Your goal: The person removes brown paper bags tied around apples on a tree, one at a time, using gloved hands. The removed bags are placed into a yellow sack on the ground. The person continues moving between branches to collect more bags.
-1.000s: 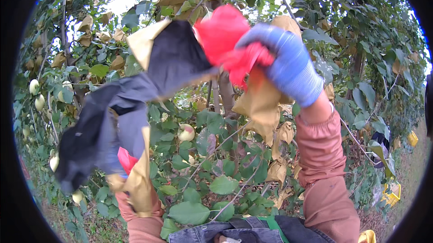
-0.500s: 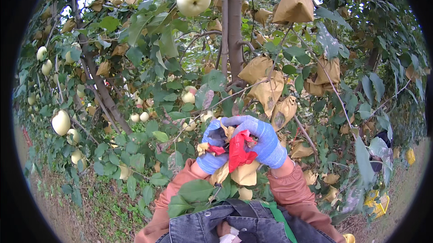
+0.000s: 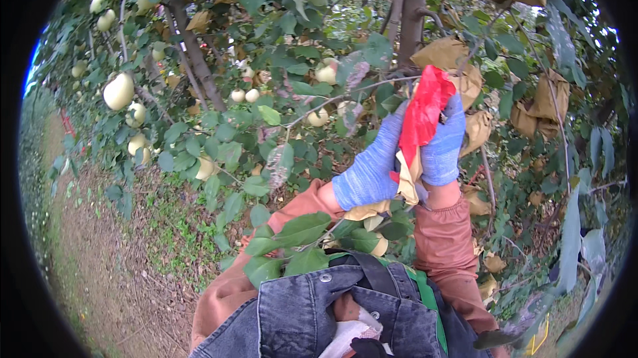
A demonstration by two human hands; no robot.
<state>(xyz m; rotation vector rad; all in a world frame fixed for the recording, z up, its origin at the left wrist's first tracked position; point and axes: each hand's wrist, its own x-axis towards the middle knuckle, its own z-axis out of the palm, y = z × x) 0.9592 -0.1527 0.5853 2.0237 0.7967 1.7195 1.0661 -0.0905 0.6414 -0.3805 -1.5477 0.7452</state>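
My left hand (image 3: 369, 170) and my right hand (image 3: 441, 148), both in blue knit gloves, reach forward in front of the branches. Between them they grip a torn paper fruit bag (image 3: 408, 175), tan outside. Its red liner (image 3: 425, 107) sticks up in a crumpled strip above the fingers, mostly against my right hand. My left fingers are partly behind the liner, and whatever lies inside the folds is hidden. Just beyond my hands hang more tan paper bags (image 3: 477, 132) on the tree.
Pale bare apples (image 3: 119, 91) hang at the left. A thin branch (image 3: 345, 97) crosses behind my left hand toward the trunk (image 3: 413, 15). Large leaves (image 3: 302, 230) lie close to my chest and left forearm. Grassy ground (image 3: 153, 251) shows at the lower left.
The view has swung left and down, so the tree sits further right. My hands have moved right and farther out with the bag, and its red liner now stands up more stretched.
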